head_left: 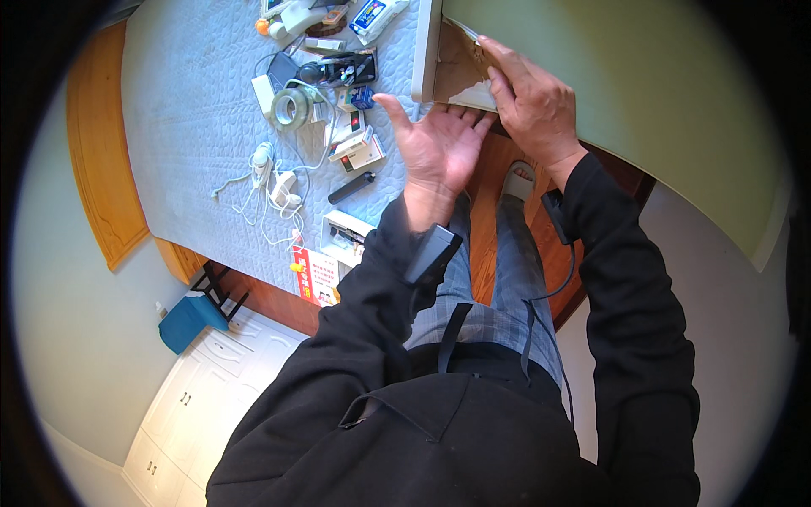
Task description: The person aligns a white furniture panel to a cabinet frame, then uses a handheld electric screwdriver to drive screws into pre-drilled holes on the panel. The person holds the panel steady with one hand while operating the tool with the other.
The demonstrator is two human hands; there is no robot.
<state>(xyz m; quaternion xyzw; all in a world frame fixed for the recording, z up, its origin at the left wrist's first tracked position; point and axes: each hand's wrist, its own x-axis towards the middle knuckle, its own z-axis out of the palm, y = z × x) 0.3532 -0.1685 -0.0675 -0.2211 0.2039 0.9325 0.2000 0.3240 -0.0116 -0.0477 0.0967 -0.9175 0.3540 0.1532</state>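
Note:
My left hand is palm up and open, its fingers stretched beneath the near edge of a brown panel and partly hidden by it. A ragged white patch shows along that edge. Above, my right hand lies across the panel's border with a green surface, fingers extended and thumb apart. A thin white strip runs toward its fingertips; I see nothing held. A blue small box and several small white boxes lie on the quilted bed cover left of my left hand.
The bed also bears clear tape, a tangled white cable, a black stick-like device, an open white box, a red leaflet and a wipes pack. White cabinets stand lower left. A black cable hangs by my right sleeve.

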